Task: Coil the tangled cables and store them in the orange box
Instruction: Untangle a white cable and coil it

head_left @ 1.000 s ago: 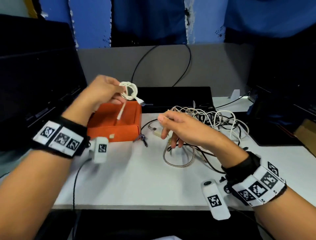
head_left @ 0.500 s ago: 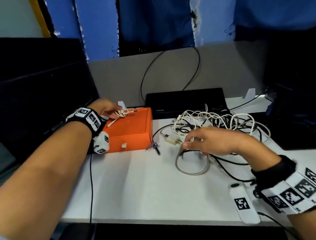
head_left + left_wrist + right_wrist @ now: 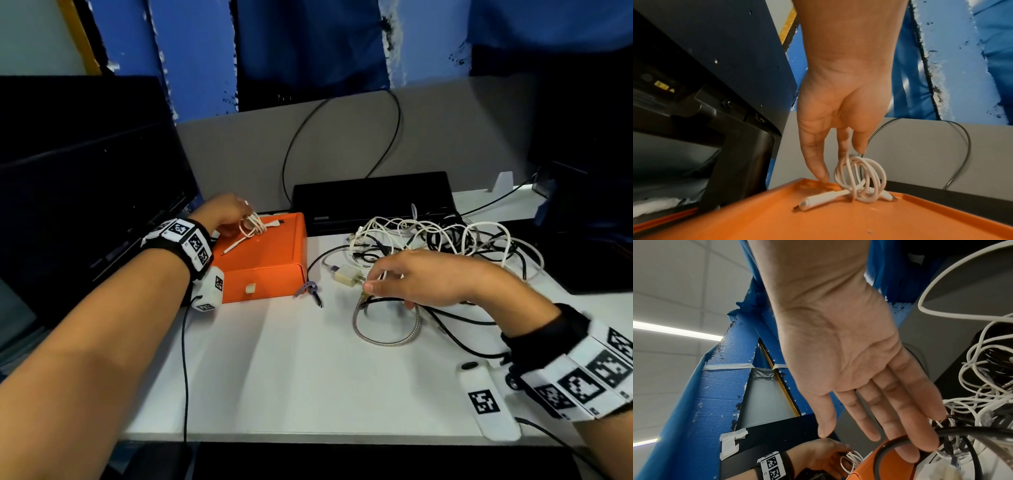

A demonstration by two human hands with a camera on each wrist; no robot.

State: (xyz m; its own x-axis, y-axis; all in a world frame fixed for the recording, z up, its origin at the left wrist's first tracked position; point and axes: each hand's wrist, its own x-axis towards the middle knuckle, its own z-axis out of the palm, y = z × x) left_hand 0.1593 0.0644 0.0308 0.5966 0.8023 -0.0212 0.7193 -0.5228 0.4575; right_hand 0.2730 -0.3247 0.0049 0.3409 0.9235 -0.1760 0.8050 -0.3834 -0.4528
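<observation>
Left hand [image 3: 224, 213] holds coiled cable [image 3: 251, 224] on orange box [image 3: 270, 257].

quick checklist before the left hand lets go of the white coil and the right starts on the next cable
1. Coiled white cable stays looped: ok.
2. Coil rests on the orange box: ok, its plugs lie on the orange surface.
3. Coil is stored inside the box: cannot tell, it looks to sit on the top.
4. Left hand free of the coil: not ok, fingertips hold its top.
5. Right hand has one cable singled out: cannot tell.
6. Tangled cables sorted: not ok.
</observation>
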